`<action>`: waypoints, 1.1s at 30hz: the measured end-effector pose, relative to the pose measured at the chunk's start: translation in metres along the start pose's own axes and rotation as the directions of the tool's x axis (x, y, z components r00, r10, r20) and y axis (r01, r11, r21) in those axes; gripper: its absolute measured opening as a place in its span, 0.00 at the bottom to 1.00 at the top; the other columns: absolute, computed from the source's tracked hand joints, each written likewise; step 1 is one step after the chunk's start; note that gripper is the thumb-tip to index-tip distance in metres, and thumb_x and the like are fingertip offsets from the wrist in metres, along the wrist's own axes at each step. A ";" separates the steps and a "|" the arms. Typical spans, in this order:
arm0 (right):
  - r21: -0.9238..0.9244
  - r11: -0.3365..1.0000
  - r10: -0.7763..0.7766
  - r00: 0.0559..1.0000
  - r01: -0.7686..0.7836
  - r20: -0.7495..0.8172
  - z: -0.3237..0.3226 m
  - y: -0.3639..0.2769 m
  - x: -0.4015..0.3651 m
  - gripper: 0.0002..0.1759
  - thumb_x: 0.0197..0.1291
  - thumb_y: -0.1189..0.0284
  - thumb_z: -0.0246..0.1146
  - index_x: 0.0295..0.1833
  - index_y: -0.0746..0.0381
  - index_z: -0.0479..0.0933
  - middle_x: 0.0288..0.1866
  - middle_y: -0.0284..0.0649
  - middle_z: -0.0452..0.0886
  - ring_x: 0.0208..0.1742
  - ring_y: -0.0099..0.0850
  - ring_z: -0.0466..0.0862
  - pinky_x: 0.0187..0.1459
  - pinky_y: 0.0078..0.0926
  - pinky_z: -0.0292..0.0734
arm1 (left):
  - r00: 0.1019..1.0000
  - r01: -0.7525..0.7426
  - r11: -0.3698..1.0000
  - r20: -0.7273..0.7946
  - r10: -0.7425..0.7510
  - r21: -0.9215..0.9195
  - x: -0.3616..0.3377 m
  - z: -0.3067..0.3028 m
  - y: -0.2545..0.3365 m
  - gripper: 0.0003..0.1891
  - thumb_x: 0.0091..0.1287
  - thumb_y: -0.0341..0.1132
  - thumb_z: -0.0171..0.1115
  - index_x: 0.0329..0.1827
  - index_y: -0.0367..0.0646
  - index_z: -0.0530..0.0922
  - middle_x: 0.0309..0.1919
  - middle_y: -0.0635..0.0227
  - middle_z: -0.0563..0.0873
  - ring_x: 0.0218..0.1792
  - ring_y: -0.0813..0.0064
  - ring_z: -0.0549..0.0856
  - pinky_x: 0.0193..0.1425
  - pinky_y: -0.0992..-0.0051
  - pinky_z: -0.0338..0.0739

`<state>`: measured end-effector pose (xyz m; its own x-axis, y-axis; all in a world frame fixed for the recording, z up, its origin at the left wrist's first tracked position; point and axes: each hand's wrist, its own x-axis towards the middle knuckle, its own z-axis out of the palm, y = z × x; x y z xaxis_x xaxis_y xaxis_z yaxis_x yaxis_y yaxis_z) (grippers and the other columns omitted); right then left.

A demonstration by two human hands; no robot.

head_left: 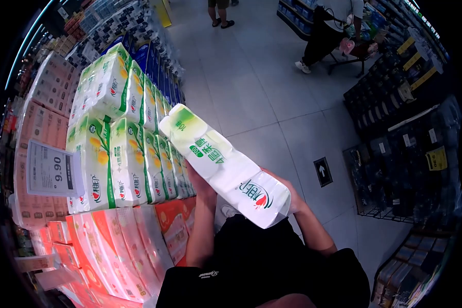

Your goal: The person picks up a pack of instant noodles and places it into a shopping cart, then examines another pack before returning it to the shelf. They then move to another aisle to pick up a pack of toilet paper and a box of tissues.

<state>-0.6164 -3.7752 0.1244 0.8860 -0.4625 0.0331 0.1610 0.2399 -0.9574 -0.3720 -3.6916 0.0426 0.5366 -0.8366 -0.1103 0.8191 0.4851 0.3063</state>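
Note:
A long white and green pack of tissue rolls [223, 164] is held tilted in front of my body, between both hands. My left hand [201, 182] supports its left side from below, with the fingers mostly hidden behind the pack. On the right side, near the lower end with the red heart logo, my right hand [286, 191] grips the pack, its fingers partly hidden. Similar green and white packs [131, 154] stand stacked to the left, close to the upper end of the held pack.
Pink and red tissue packs [118, 246] lie below the green stack. A price sign [54, 170] reads 9.90. Dark shelves [403, 154] line the right side. A person [328, 31] is beside a cart at the upper right; another person's legs [219, 13] show at the top.

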 end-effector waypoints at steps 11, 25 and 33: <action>0.471 0.881 0.092 0.991 -0.036 -0.096 0.013 0.053 0.038 0.41 0.68 0.51 0.61 0.77 0.65 0.60 0.72 0.50 0.72 0.69 0.40 0.77 0.68 0.43 0.76 | 0.970 -0.113 0.947 -0.173 0.171 0.300 -0.014 0.039 0.055 0.37 0.77 0.60 0.42 0.77 0.40 0.62 0.71 0.57 0.74 0.68 0.55 0.76 0.73 0.59 0.70; 0.200 0.929 -0.324 0.946 0.312 0.028 0.217 0.074 0.209 0.42 0.55 0.70 0.71 0.74 0.67 0.63 0.73 0.47 0.69 0.74 0.39 0.69 0.75 0.37 0.60 | 0.917 -0.373 0.920 0.102 0.385 -0.120 -0.075 -0.063 0.087 0.31 0.79 0.50 0.42 0.81 0.45 0.57 0.79 0.61 0.62 0.79 0.59 0.60 0.83 0.57 0.51; -0.269 0.823 -0.504 0.862 0.500 0.062 0.288 0.092 0.224 0.53 0.49 0.63 0.79 0.78 0.62 0.60 0.79 0.51 0.59 0.81 0.47 0.59 0.79 0.40 0.54 | 0.898 -0.438 0.899 -0.053 0.437 -0.015 -0.085 -0.029 0.120 0.34 0.78 0.54 0.42 0.82 0.47 0.52 0.81 0.63 0.57 0.81 0.61 0.56 0.83 0.51 0.47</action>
<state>-0.2780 -3.6113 0.1261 0.7093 -0.4663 0.5286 0.4591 -0.2634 -0.8484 -0.3134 -3.5552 0.0608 0.8504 -0.5259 -0.0151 0.5040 0.8062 0.3097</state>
